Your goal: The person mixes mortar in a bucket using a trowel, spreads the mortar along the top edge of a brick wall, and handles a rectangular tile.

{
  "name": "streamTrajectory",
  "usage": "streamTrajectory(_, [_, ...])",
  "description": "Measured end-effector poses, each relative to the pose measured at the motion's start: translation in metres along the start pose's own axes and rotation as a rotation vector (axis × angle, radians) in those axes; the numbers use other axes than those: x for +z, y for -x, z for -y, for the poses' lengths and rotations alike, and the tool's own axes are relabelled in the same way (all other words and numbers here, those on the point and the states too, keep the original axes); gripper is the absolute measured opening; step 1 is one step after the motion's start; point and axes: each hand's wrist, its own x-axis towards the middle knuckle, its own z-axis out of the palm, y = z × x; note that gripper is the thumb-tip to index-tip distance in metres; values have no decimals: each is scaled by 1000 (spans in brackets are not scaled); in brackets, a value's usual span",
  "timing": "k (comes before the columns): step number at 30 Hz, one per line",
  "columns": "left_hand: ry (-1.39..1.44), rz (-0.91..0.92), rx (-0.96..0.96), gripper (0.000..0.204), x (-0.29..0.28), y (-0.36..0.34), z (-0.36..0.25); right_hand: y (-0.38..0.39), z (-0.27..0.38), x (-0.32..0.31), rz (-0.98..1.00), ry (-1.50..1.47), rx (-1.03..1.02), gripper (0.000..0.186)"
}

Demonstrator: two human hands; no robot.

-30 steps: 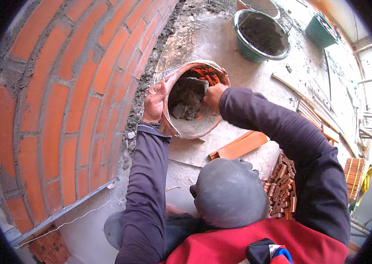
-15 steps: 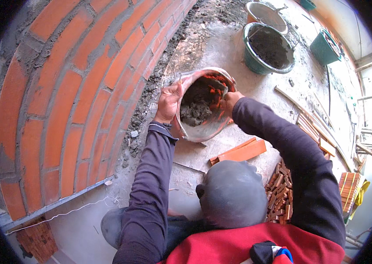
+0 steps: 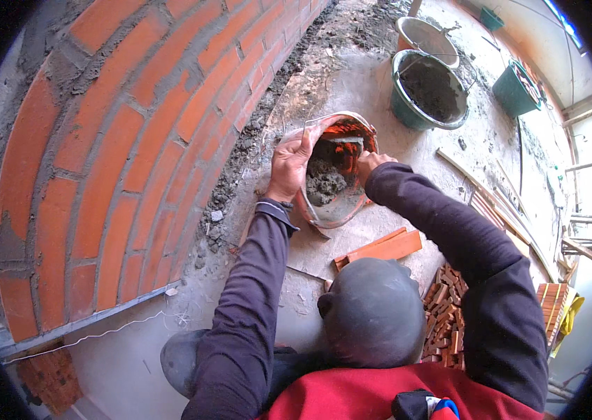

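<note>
A mortar-smeared orange bucket (image 3: 331, 222) is tilted with its mouth toward me, beside the brick wall. Grey mortar (image 3: 325, 180) lies in a clump inside it. My left hand (image 3: 289, 168) is closed on the bucket's left rim, thumb up over the edge. At the right side of the mouth my right hand (image 3: 374, 166) is closed around what looks like a trowel. Its flat grey blade (image 3: 345, 141) shows inside the bucket; the fingers cover its handle.
The red brick wall (image 3: 107, 168) rises on the left. A green bucket of mortar (image 3: 430, 91), a pale bucket (image 3: 427, 35) and a green tub (image 3: 518, 89) stand farther off. Loose bricks (image 3: 380, 248) and a brick pile (image 3: 445, 315) lie near my knee (image 3: 373, 315). A wooden strip (image 3: 474, 178) lies to the right.
My left hand has shifted right along with the bucket, and its thumb now points up over the rim. The bucket's mouth has turned. The trowel blade shows more plainly against the orange inner wall.
</note>
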Motion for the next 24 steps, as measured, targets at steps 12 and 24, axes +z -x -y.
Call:
streamTrajectory(12, [-57,-56,-40,42,-9,9,-10,4,16,-25,117,59,8,27])
streamTrajectory(24, [-61,-108,41,53,-10,14,0,-5,-21,31,2,93,-169,22])
